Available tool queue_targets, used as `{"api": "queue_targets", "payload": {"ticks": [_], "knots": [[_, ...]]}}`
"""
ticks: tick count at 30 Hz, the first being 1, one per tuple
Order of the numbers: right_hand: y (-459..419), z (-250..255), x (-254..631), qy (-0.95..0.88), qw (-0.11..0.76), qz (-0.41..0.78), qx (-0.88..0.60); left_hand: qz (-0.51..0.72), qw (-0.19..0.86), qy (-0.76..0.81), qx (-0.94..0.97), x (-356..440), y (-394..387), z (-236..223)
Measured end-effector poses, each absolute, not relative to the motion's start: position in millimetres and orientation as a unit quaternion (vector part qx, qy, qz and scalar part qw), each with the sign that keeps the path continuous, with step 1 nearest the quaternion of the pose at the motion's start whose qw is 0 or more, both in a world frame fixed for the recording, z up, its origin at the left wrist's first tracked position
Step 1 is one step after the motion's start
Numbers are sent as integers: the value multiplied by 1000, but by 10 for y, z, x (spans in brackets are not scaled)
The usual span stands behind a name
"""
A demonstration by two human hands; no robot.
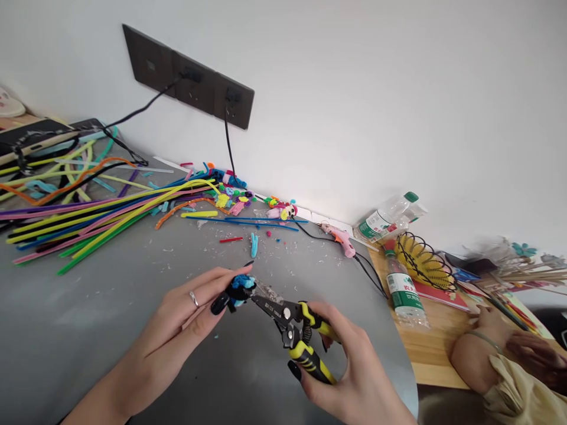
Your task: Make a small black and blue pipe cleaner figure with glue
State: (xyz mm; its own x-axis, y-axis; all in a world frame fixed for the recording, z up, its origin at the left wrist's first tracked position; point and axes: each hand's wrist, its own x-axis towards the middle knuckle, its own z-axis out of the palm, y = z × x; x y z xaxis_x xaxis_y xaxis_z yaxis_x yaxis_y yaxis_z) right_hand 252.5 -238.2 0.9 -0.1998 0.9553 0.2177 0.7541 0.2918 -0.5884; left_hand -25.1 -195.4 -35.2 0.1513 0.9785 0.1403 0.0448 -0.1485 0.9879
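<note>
Between its thumb and fingers, my left hand (190, 319) pinches a small blue and black fuzzy pipe-cleaner piece (241, 288). My right hand (349, 360) is wrapped around the yellow and black handles of wire-cutting pliers (287, 324). The plier tips point left and meet the right side of the fuzzy piece; whether the jaws are closed on it I cannot tell. Beyond my hands, a short light-blue pipe-cleaner piece (254, 244) and a short red piece (231, 239) lie on the grey table (212, 366) among scattered fluff.
A bundle of coloured pipe cleaners (110, 218) covers the left of the table. Along the wall lie small fuzzy figures (283, 209) and a corded pink glue gun (343, 239). At right are water bottles (404, 292), a yellow basket (423, 260) and another person's arm (476, 354).
</note>
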Motion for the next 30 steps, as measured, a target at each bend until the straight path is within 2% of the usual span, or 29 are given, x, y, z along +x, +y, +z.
{"api": "queue_targets", "payload": {"ticks": [13, 30], "knots": [[-2339, 101, 2475, -764, 292, 202, -539, 533, 390, 395, 638, -262, -1869, -398], [-2355, 95, 2484, -764, 287, 205, -541, 539, 375, 401, 638, -246, -1831, -309]]}}
